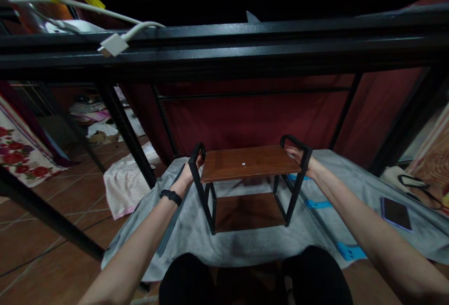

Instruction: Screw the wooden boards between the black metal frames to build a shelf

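Head view: small shelf point(249, 162) stands dead ahead on the grey blanket point(224, 242), long axis left-right. Left hand point(194, 166) grips its left end frame, right hand point(297, 155) its right (both closed, about equally near).

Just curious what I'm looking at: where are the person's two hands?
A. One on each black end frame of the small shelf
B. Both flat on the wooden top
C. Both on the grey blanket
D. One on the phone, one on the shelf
A: the left hand grips the left black end frame and the right hand grips the right one of the small two-tier shelf.
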Motion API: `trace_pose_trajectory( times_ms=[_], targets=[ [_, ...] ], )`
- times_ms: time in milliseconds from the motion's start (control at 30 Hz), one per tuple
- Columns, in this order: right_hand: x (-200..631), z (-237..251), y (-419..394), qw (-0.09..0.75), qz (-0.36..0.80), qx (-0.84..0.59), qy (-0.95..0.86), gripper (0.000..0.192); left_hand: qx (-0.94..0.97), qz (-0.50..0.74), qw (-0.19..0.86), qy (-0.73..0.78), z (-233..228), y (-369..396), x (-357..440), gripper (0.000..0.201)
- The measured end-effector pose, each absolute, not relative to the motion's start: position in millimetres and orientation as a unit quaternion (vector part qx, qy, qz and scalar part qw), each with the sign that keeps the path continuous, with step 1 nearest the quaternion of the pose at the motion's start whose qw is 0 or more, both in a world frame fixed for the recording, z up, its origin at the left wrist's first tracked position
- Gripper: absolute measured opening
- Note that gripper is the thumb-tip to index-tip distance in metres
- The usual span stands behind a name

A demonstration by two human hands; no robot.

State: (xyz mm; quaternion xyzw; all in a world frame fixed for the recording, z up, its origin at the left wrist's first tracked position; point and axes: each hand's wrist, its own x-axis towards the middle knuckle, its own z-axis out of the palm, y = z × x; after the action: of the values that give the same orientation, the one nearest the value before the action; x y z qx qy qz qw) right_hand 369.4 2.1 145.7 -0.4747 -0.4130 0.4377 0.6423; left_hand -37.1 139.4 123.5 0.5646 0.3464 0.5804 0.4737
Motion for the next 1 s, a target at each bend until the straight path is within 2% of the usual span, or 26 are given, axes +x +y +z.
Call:
trace_pose_trajectory(
  times_ms=[100,267,433,667,833,1000],
  targets=[
    [382,143,-1,0.667,0.443,-0.474,-0.366,0.02,0.568,0.578,0.484,0.331,125,134,-38,0.061],
    [392,141,-15,0.7,0.413,-0.492,-0.313,0.016,0.563,0.582,0.455,0.37,130,116,-40,0.059],
    [380,136,-28,0.749,0.396,-0.461,-0.263,0.013,0.538,0.592,0.473,0.368,124,83,-48,0.063],
    [362,125,-40,0.74,0.406,-0.454,-0.285,0.02,0.492,0.619,0.494,0.361,110,31,-63,0.053],
    [351,116,-54,0.745,0.407,-0.439,-0.295,0.034,0.471,0.643,0.488,0.356,107,3,-68,0.049],
    [344,100,-65,0.763,0.409,-0.405,-0.294,0.033,0.492,0.647,0.453,0.365,107,-9,-67,0.052]
  ],
)
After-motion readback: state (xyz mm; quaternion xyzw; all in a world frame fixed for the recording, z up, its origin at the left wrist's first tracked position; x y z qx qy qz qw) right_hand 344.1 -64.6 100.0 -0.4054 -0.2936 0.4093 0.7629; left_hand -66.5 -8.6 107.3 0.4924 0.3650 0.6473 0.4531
